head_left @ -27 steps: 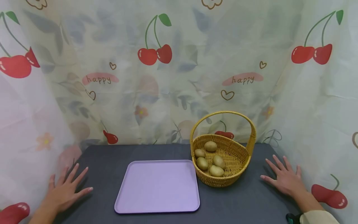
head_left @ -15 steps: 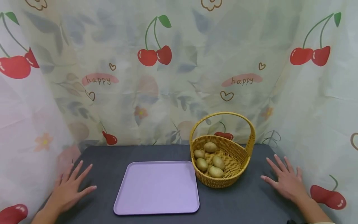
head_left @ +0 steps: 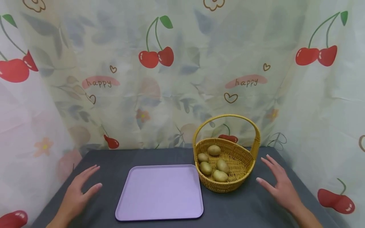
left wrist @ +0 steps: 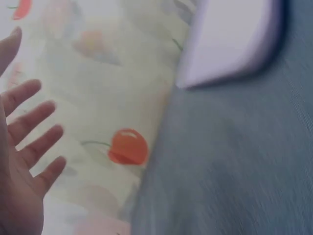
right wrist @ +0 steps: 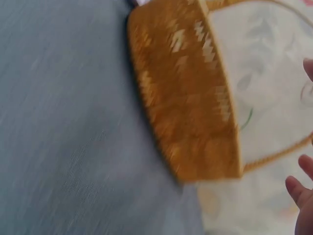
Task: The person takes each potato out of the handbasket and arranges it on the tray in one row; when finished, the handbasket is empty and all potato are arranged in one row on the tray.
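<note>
In the head view a yellow woven basket (head_left: 225,186) with a tall arched handle stands right of centre, several brownish-green potatoes or kiwi-like fruits (head_left: 220,176) lying inside on its left. Beside it, to the left, lies a flat lilac tray (head_left: 159,193) with a raised rim. My left hand (head_left: 76,192) hovers left of the tray, thumb apart from the fingers, holding nothing. To the right of the basket is my right hand (head_left: 280,185), likewise unfilled, its fingers pointing toward the basket. The right wrist view shows the basket's side (right wrist: 186,93) blurred, with only some fingertips at the edge.
A dark grey cloth (head_left: 233,209) covers the table. Pale curtains (head_left: 182,79) printed with cherries and leaves hang behind it and along both sides. The basket's handle (head_left: 228,116) rises in front of the back curtain.
Both hands, spread flat at the table's sides before, have lifted and turned inward. The left moved right toward the tray, the right moved left toward the basket. Tray and basket stay put.
</note>
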Demonstrator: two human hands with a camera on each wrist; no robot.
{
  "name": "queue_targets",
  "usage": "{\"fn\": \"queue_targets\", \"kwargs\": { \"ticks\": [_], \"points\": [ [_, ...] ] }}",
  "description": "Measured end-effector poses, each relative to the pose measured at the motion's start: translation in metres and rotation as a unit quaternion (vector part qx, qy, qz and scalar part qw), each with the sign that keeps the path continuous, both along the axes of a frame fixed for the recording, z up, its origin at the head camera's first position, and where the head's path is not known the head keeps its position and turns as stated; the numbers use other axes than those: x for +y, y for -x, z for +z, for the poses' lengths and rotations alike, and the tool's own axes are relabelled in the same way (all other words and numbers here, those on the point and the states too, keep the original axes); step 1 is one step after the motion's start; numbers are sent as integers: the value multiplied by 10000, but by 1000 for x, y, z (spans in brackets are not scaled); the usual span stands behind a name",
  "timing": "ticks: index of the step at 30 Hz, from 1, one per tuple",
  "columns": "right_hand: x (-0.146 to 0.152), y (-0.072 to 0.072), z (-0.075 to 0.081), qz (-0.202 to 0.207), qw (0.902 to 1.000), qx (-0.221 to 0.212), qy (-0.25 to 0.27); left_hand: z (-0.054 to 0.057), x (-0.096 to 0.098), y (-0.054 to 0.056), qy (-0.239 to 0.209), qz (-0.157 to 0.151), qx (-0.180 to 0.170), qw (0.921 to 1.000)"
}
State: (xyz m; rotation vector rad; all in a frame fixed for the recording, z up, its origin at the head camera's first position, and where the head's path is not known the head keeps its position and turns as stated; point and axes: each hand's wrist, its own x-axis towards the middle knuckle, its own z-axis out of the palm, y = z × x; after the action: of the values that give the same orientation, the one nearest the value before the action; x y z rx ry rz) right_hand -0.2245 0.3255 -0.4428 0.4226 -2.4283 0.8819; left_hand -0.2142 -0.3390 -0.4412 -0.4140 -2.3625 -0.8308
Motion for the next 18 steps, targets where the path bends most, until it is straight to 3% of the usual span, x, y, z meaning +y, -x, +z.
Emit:
{"fn": "queue_targets", "kwargs": {
  "ticks": [3,8,14,18],
  "points": [
    [-19,1,13,105,9994,248,215,11,9,-6,-503,-88,159,9986],
    [-45,12,38,499,9965,513,424,24,22,-8,-1117,-306,-136,9932],
    [-66,47,69,1177,9922,-200,361,16,25,0,-1671,-996,-918,9766],
    [-70,76,85,1626,9804,-1108,125,2,28,4,-1835,-922,-1336,9695]
  ]
}}
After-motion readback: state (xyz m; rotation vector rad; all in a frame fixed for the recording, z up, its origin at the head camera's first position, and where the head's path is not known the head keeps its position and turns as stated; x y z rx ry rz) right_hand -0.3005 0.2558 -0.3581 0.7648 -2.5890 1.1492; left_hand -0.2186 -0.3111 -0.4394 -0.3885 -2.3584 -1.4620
